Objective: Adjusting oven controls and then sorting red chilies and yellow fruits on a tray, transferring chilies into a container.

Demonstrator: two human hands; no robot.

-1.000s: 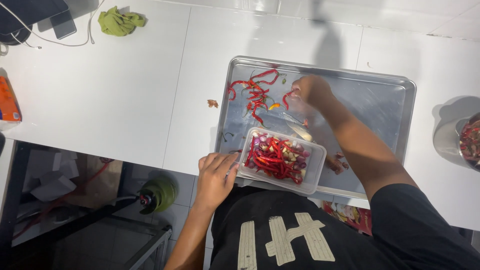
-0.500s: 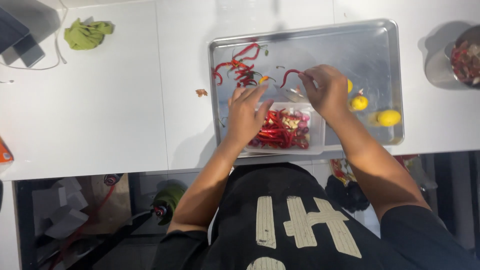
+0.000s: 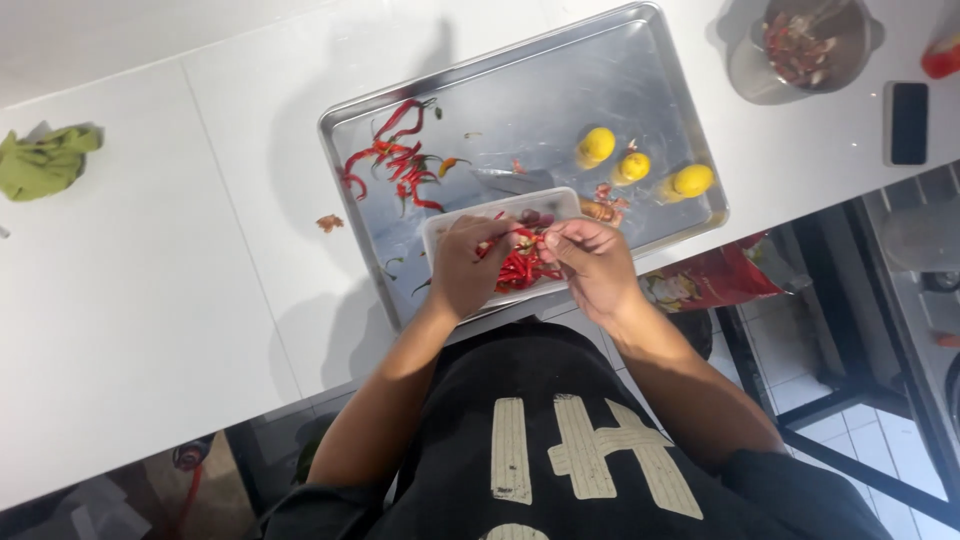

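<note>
Both hands over the shallow white plastic tub (image 3: 440,232) of red chillies (image 3: 522,268), on the steel baking tray (image 3: 640,100). Left hand (image 3: 466,266) and right hand (image 3: 592,266) each pinch one chilli between them, grip pressed tight. Beyond the grip: loose chilli pile (image 3: 392,162), three yellow round fruits (image 3: 634,166).

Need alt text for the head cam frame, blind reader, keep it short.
Seen from above, a person's left hand and right hand meet over a white tub of red chillies on a metal tray. The tray also holds loose chillies, a knife and three yellow pieces; it sits on a white counter.
</note>
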